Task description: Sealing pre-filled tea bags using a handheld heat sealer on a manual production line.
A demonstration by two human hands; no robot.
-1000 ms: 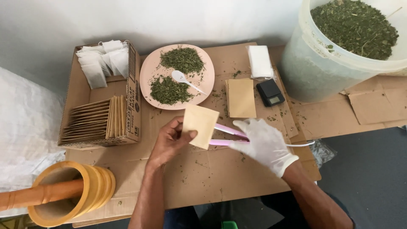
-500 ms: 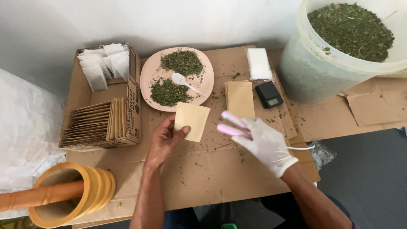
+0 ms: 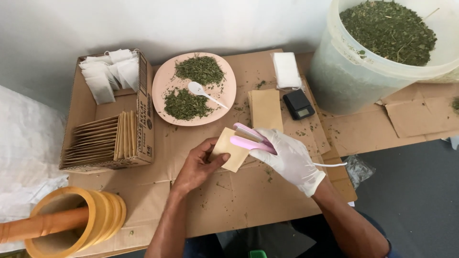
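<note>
Just below the pink plate [image 3: 162, 81], the person's two hands meet over a flat sheet of brown cardboard [image 3: 229, 200]. The bare left hand [image 3: 197, 165] pinches a small tan paper pouch [image 3: 230, 149] by its left edge, thumb on top and fingers curled under. The pouch is a flat square and looks smooth and thin. The right hand [image 3: 290, 160] wears a thin white rubber glove and is wrapped tight around a pink plastic clamp tool [image 3: 252, 138]. The tool has two long, rounded arms, and its tips sit at the right edge of the pouch. A thin white cord [image 3: 331, 165] runs from it past the wrist.

The plate is round and smooth, with two heaps of dry, crumbly green leaves and a white plastic spoon [image 3: 203, 91] between them. Right of the plate lie a tall tan pouch [image 3: 265, 109], a small black scale [image 3: 298, 104] and a stack of soft white bags [image 3: 287, 69]. Further right stands a big see-through plastic bucket [image 3: 344, 71] full of the same green leaves. Left of the plate, an open cardboard box [image 3: 143, 114] holds rows of tan pouches and some white bags. Well below the box lies a yellow wooden bowl [image 3: 91, 210] with a thick wooden stick [image 3: 43, 225] in it.
</note>
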